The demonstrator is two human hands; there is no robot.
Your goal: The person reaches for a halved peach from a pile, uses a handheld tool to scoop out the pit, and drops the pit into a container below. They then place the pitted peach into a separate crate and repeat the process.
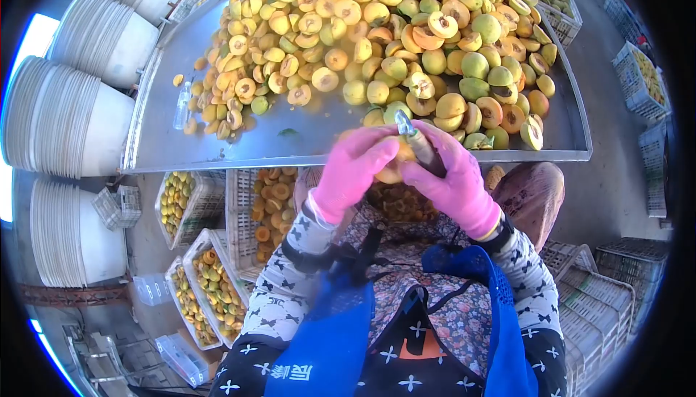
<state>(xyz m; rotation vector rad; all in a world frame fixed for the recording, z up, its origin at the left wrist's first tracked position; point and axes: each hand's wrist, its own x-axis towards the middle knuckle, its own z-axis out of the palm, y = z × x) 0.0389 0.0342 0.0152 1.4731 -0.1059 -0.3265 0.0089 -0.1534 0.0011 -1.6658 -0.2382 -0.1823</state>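
Pink-gloved left hand [354, 171]: fingers grasped a rounded yellow-orange fruit [391, 172] between both hands.
Pink-gloved right hand [455, 179]: fingers gripped a slim silver-bladed tool [413, 135].
Rimmed grey metal table [312, 132]: stood just beyond.
Heaped yellow-orange fruits [348, 34]: covered its far side.

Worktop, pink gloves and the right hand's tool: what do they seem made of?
Worktop: metal, perhaps stainless steel; smooth grey with a bright sheen.
Gloves: probably rubber or latex; opaque, smooth-looking pink.
Tool: tip apparently metal, given its bright glint; the dull handle's material is unclear.
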